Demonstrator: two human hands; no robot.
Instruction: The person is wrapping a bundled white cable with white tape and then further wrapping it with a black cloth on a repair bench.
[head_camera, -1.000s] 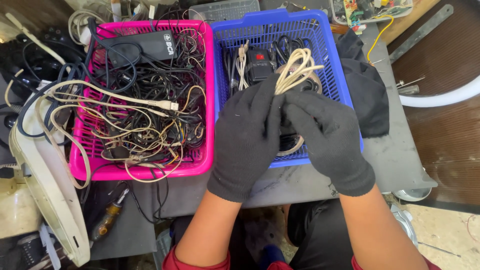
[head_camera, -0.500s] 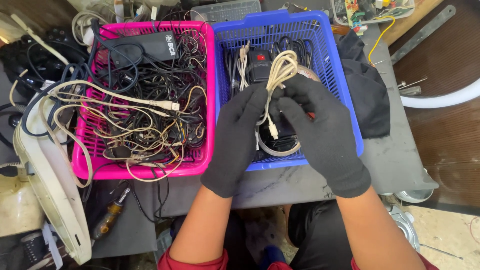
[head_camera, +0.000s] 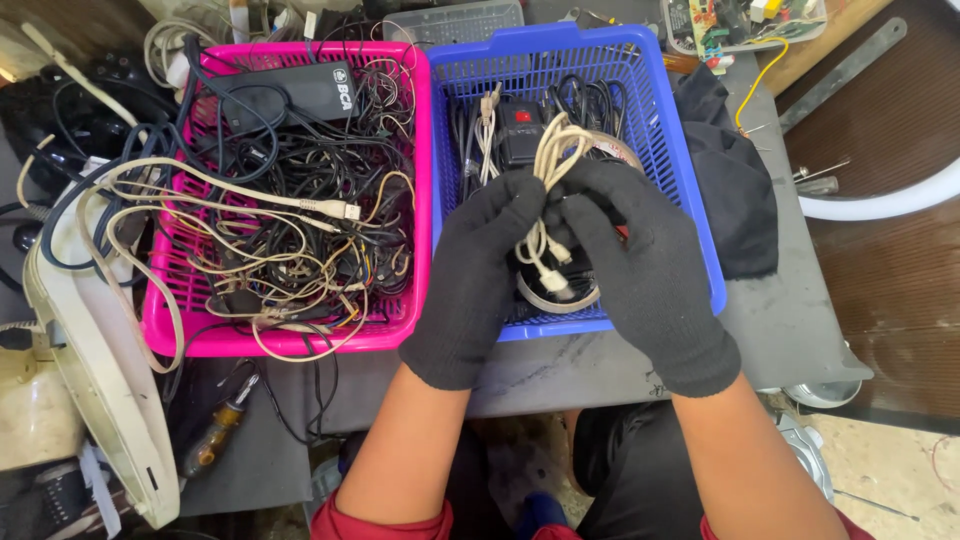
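Both my hands wear black knit gloves and meet over the blue basket (head_camera: 690, 190). My left hand (head_camera: 472, 280) and my right hand (head_camera: 645, 265) together grip a folded beige cable (head_camera: 552, 155), whose loops stick up above the fingers and whose plug ends dangle below between the palms. Under the hands, inside the blue basket, lie a black adapter with a red mark (head_camera: 520, 130), dark cords and a roll of tape, partly hidden. The pink basket (head_camera: 300, 340) to the left is full of tangled black and beige cables.
A black power brick (head_camera: 290, 90) lies on top in the pink basket. A cream plastic casing (head_camera: 90, 370) leans at the left. A black cloth (head_camera: 740, 200) sits right of the blue basket. A screwdriver (head_camera: 215, 440) lies at the grey table's front edge.
My hands have risen slightly and spread apart around the beige cable, so its dangling plug ends and the tape roll beneath show between the palms.
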